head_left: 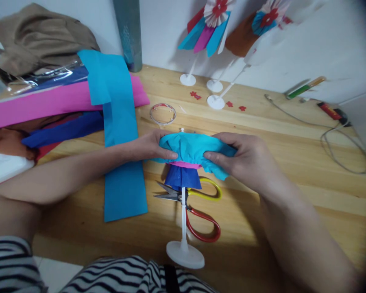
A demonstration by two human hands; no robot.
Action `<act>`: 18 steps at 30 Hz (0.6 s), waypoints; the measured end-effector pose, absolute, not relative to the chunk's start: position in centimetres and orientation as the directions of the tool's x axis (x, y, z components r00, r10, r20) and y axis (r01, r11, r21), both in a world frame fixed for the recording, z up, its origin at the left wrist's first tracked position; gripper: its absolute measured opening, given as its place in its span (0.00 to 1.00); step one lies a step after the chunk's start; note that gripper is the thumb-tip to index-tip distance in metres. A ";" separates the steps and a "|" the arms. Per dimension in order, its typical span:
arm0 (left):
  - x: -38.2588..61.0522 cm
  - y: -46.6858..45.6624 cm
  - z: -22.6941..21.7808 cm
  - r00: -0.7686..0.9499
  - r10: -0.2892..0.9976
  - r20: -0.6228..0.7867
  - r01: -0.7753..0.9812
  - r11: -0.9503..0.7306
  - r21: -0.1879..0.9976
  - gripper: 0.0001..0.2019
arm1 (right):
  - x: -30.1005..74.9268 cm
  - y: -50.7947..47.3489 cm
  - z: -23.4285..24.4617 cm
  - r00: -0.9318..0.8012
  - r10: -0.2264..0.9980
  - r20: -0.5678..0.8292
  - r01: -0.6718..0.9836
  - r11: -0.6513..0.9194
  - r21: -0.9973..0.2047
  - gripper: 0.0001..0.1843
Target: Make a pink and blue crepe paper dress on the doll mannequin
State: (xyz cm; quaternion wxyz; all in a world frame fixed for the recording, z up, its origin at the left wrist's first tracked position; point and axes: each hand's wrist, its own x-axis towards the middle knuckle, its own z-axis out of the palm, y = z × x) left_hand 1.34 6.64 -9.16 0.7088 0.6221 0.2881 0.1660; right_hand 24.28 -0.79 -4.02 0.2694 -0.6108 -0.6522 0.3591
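Between my two hands stretches a gathered strip of light-blue crepe paper [186, 144]. My left hand [154, 146] pinches its left end, thumb on top; my right hand [239, 154] grips the right end the same way. The strip lies around the upper part of a small white stand [183, 219], whose round base is towards me. Below the strip show a pink edge [186, 165] and a dark-blue flared piece [183, 177]. Scissors [180, 197] with one yellow and one red handle lie open on the table behind the stand's post.
A long blue paper strip [125, 191] and pink paper [49, 99] lie at the left. At the back stand decorated stands [187, 79], with small red flowers [229, 104] and a ring-shaped band [163, 114] nearby. A bottle [131, 36] and a cable [326, 146] are also on the table.
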 end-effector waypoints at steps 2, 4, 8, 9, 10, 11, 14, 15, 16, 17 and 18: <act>1.3 6.7 -9.2 0.786 0.587 -0.195 0.116 0.169 0.979 0.17 | 24.4 -0.7 -4.1 -0.120 0.989 -0.085 0.605 0.005 -0.796 0.06; 1.3 6.7 -9.3 0.789 0.587 -0.184 0.113 0.156 0.981 0.17 | 24.5 -0.6 -4.2 -0.131 0.986 -0.102 0.615 0.000 -0.788 0.08; 1.4 6.8 -9.6 0.779 0.605 -0.164 0.136 0.093 0.986 0.16 | 24.7 -0.4 -4.4 -0.147 0.978 -0.148 0.631 -0.023 -0.776 0.10; 1.4 6.7 -9.6 0.775 0.610 -0.165 0.147 0.081 0.986 0.15 | 24.7 -0.3 -4.5 -0.148 0.978 -0.149 0.635 -0.022 -0.772 0.10; 1.4 6.7 -9.6 0.770 0.616 -0.168 0.156 0.073 0.985 0.15 | 24.8 -0.2 -4.6 -0.152 0.977 -0.148 0.640 -0.017 -0.768 0.10; 1.4 6.7 -9.6 0.764 0.622 -0.170 0.163 0.069 0.984 0.15 | 24.8 -0.2 -4.6 -0.158 0.977 -0.145 0.646 -0.009 -0.764 0.10; 1.5 6.5 -9.6 0.753 0.636 -0.169 0.173 0.056 0.983 0.17 | 25.0 -0.1 -4.8 -0.180 0.974 -0.134 0.649 0.016 -0.760 0.10; 1.5 6.5 -9.6 0.753 0.636 -0.168 0.174 0.053 0.983 0.17 | 25.0 -0.1 -4.8 -0.187 0.973 -0.134 0.650 0.021 -0.760 0.10; 1.6 6.5 -9.6 0.755 0.634 -0.168 0.175 0.053 0.983 0.17 | 25.0 -0.1 -4.8 -0.195 0.971 -0.138 0.652 0.023 -0.758 0.10; 1.6 6.5 -9.6 0.754 0.635 -0.169 0.164 0.066 0.984 0.16 | 25.1 -0.1 -4.9 -0.200 0.969 -0.143 0.655 0.024 -0.755 0.10; 1.7 6.4 -9.5 0.749 0.640 -0.171 0.144 0.095 0.985 0.16 | 25.1 0.0 -4.9 -0.204 0.968 -0.148 0.659 0.024 -0.751 0.09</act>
